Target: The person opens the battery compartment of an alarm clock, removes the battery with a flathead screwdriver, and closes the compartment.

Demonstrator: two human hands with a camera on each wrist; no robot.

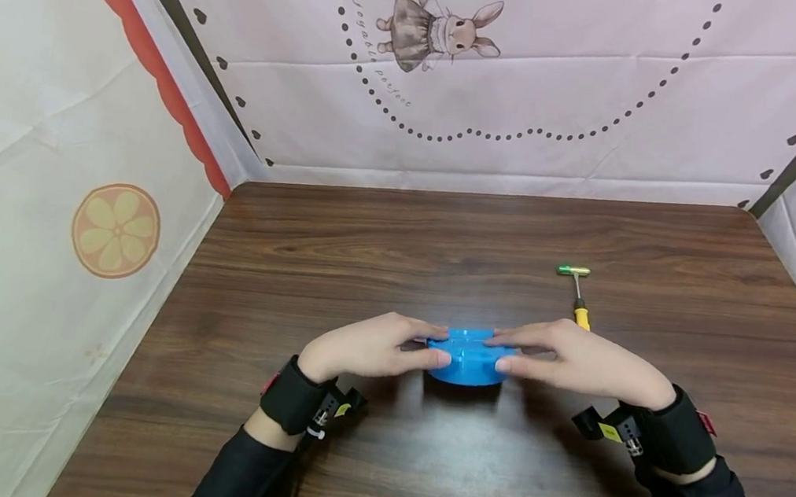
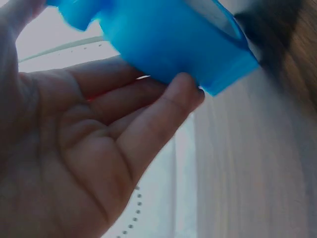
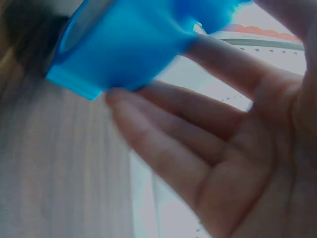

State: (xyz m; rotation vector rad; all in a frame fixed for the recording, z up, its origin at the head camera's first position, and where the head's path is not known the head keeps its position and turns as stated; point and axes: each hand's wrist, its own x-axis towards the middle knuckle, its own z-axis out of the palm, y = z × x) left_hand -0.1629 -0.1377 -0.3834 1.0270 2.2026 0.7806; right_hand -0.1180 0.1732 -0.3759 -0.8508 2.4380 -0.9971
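A glossy blue plastic piece (image 1: 468,363), rounded in front with a raised part on top, is held between both hands over the brown table; its exact kind cannot be told. My left hand (image 1: 378,347) grips its left end, thumb at the near side and fingers behind. On the opposite end my right hand (image 1: 573,360) grips it the same way. The left wrist view shows the blue piece (image 2: 158,42) tilted, with fingertips against its edge and a hollow opening. In the right wrist view, fingers also touch the piece (image 3: 124,47).
Beyond the right hand lies a small hammer-shaped tool (image 1: 581,316) with a yellow handle and green head. Brown wood-grain table (image 1: 370,246) surrounds the hands. Printed white cloth (image 1: 524,102) hangs behind it and at both sides. Black camera straps (image 1: 296,397) circle the wrists.
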